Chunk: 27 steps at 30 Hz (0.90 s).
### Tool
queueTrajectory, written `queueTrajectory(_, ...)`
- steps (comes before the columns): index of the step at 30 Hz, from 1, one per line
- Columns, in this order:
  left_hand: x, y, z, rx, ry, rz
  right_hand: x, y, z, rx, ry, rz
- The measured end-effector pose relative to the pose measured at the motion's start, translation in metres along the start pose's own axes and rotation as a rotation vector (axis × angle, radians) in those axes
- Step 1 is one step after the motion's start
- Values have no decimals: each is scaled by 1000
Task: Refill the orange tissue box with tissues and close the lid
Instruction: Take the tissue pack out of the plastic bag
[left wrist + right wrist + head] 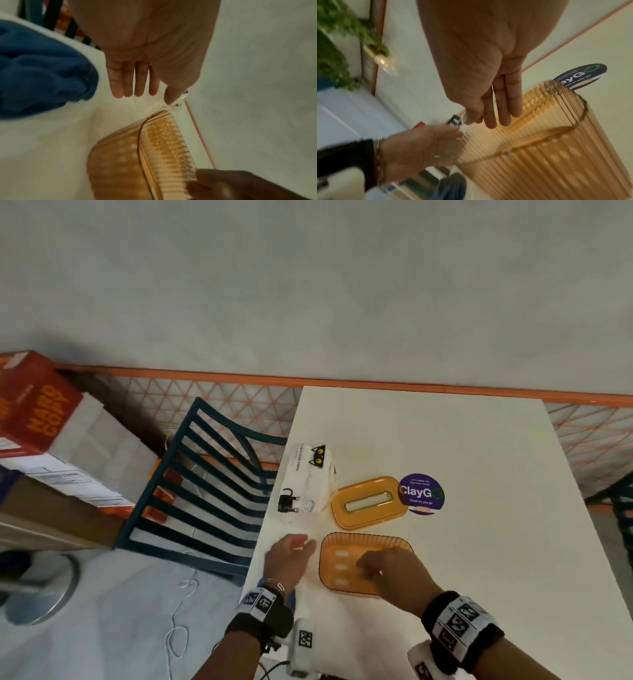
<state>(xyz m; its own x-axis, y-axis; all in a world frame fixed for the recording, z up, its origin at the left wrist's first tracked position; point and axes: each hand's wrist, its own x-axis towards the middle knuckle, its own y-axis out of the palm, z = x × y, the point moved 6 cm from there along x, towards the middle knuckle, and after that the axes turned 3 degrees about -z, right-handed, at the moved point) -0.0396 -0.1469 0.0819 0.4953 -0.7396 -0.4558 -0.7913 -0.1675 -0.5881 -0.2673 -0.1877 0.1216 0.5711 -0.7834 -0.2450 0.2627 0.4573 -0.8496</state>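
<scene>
1. Orange tissue box (363,563) sits open and empty on the white desk (479,474), near the front edge; lid (369,503) lies apart, just behind it, slot up.
2. Pack of tissues (306,479), still wrapped, lies at the desk's left edge, just left of the lid and behind the left hand (289,556).
3. Left hand: grip apart, fingers (127,81) straight and relaxed, holding nothing, just left of the box and pointing toward the pack.
4. Right hand (390,568): over the box's open top, fingers (505,102) loosely extended by the ribbed wall; no curl round anything visible, so grip reads as apart.
5. Step in hand, by judgement: fetching the pack. Best taken across its short sides, thumb one side and fingers the other, so the soft block does not sag.
6. Worth steadying the light plastic box with the right hand at the rim while loading.
7. Wrapper probably needs opening first; otherwise no sheet feeds through the slot.
8. Stack lowered flat, long side along the box's long side, corners not caught on the ribs.
9. Top sheet through the slot before pressing the lid down evenly.
</scene>
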Motion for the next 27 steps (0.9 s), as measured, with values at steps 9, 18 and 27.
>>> queueTrajectory(9,53,-6,-49,613,291,-112,42,-79,-22,33,5,-242)
queueTrajectory(18,61,6,-51,752,396,-83,88,-91,4,-37,43,-169)
queueTrajectory(27,56,-46,-51,33,470,-192,165,-100,39,-88,67,-156)
